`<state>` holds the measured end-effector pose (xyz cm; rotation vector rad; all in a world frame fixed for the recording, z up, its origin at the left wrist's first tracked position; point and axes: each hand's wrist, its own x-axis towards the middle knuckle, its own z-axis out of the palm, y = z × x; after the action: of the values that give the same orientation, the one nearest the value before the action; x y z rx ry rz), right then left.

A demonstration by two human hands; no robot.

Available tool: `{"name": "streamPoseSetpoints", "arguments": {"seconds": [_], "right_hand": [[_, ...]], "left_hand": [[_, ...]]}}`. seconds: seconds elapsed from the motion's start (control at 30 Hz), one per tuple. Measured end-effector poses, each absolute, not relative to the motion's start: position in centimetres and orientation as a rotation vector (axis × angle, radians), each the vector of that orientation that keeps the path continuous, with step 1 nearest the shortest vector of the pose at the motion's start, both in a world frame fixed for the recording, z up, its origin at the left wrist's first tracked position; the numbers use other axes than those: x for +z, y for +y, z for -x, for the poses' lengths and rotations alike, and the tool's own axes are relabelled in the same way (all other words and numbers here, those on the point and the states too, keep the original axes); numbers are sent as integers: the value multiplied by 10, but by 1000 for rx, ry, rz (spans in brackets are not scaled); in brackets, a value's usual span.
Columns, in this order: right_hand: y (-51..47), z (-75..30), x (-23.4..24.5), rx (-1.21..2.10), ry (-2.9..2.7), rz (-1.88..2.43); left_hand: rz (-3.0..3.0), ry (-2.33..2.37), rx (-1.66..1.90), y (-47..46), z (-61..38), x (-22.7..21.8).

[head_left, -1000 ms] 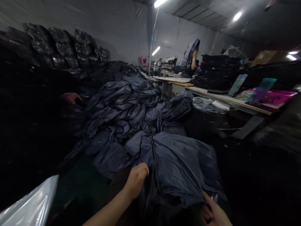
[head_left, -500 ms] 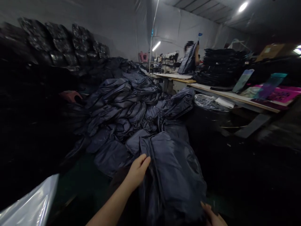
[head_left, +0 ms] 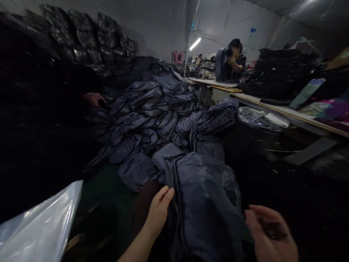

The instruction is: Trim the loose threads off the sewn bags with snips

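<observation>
Two hands in view. Right hand (head_left: pixel 268 233) has just come off the navy nylon bag (head_left: pixel 204 203): now open, fingers loosely curled, just beside the bag's right edge. Nothing clearly held; there's a dark patch across the palm, can't tell what. Left hand (head_left: pixel 159 211) stays on the bag's left seam, fingers together against the fabric; can't tell if it's really gripping.

Bag hangs in front of the person, lower end lost in shadow, top slumped against a big heap of navy bags (head_left: pixel 147 120). Clear plastic sheet (head_left: pixel 35 225) lies off to the left, near the left forearm.

Room: black wrapped bundles (head_left: pixel 81 36) piled along the left wall, pink stool (head_left: pixel 94 98) at the heap's far edge. Long wooden worktable (head_left: pixel 272 107) runs along the right, carrying a tall stack of black pieces (head_left: pixel 278 74). Clear plastic bag (head_left: pixel 256 118) sits just below its edge. Co-worker (head_left: pixel 237 65) at the far end, sewing machine (head_left: pixel 207 65) beyond. Walls are plastic sheeting (head_left: pixel 163 25).
</observation>
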<state>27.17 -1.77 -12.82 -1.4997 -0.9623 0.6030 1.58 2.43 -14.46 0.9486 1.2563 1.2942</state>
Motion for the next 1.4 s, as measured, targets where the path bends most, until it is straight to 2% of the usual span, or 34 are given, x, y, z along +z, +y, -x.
{"name": "streamPoseSetpoints", "arguments": {"seconds": [0.13,0.23,0.37,0.77,0.97,1.1,1.17,1.3,1.4], "right_hand": [[-4,-203,-103,733,-2145,920],[13,-169,-112,544,-2408,1028],[24,-162,-130,402,-2465,1261],[31,-169,-137,501,-2400,1271],[31,-172,-138,556,-2380,1230],[29,-169,-139,550,-2393,1212],[27,-167,-140,534,-2405,1200],[25,-164,-137,538,-2419,1196],[28,-162,-127,722,-2273,1214]], "left_hand": [[-969,1257,1288,37,-14,-144],[-1045,1302,1285,50,-7,-152],[-1048,1328,1260,71,8,-163],[-1099,1416,1217,99,48,-160],[-1001,1929,1243,75,114,-186],[-1067,2393,1246,64,120,-182],[-1225,2281,1261,59,97,-171],[-1053,1508,1215,52,33,-152],[-900,1449,1180,49,6,-152]]}}
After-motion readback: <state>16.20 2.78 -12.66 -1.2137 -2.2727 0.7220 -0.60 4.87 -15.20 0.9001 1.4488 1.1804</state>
